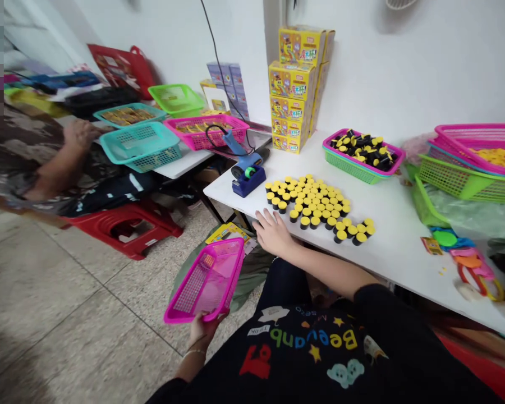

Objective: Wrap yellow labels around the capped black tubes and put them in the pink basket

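Observation:
My left hand [202,331] is low near the floor, gripping the edge of an empty magenta plastic mesh basket [206,280], which is tilted. My right hand [272,232] lies open with spread fingers on the front edge of the white folding table [235,193]. Just beyond its fingertips stands a dense group of small black cylinders with yellow caps [311,205]. More of these lie jumbled in a magenta-rimmed green basket [364,154] farther along the table. A blue hot glue gun [246,160] stands on its stand to the left of the group.
Yellow printed boxes [290,92] are stacked against the wall. Stacked baskets [473,163] hold yellow pieces at right. A co-worker's hand [79,134] is at the left, by teal baskets [141,146]. A red plastic stool [126,227] stands on the tiled floor.

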Motion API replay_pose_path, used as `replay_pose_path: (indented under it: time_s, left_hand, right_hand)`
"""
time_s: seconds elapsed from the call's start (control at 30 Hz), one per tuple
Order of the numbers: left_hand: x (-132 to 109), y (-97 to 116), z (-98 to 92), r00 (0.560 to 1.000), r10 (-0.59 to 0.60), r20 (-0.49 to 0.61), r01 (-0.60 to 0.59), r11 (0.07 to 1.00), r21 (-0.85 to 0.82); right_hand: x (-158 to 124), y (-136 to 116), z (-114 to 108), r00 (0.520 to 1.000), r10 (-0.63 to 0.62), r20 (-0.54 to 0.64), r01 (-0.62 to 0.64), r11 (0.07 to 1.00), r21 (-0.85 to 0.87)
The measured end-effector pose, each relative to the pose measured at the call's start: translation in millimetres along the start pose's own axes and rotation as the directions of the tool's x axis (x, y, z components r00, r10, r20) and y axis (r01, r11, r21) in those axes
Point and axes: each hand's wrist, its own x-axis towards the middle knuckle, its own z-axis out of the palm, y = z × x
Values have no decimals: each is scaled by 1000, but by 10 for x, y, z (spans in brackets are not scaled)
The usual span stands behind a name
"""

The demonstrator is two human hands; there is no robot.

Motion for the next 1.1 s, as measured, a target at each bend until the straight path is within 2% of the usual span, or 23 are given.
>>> replay_pose_path:
  time_s: [0.1, 0.17, 0.23, 0.33, 0.43, 0.53, 0.9, 1.1]
  left_hand:
    - [5, -48, -95, 1000, -9, 16, 10, 999, -52]
    - [1, -67, -162, 1000, -14, 10, 15, 997, -77]
    - [-3, -65, -217, 1000, -20, 4, 20, 995, -97]
    - [0, -18, -260, 1000, -19, -10, 18, 993, -116]
    - [12, 49, -253, 999, -24, -22, 21, 992, -128]
    - [25, 94, -216, 999, -42, -24, 39, 990, -134]
    - [-72, 101, -49, 998, -49, -33, 44, 992, -116]
    - [-135, 104, -34, 998, -52, -29, 48, 993, -110]
  right_hand:
    - [605, 148, 283, 983, 120, 138, -103, 987, -124]
    - [919, 303, 391, 964, 204, 173, -170, 966, -196]
    - [1145, 439, 451, 951, 250, 182, -208, 953, -221]
    - [1315, 568, 502, 922, 338, 189, -287, 924, -252]
    - [1335, 630, 541, 881, 431, 194, -375, 888, -268]
    - [1291, 675, 564, 859, 471, 201, -415, 871, -263]
    - [1032, 920, 460, 860, 466, 207, -416, 876, -243]
    - [908, 1075, 414, 851, 490, 189, -440, 861, -253]
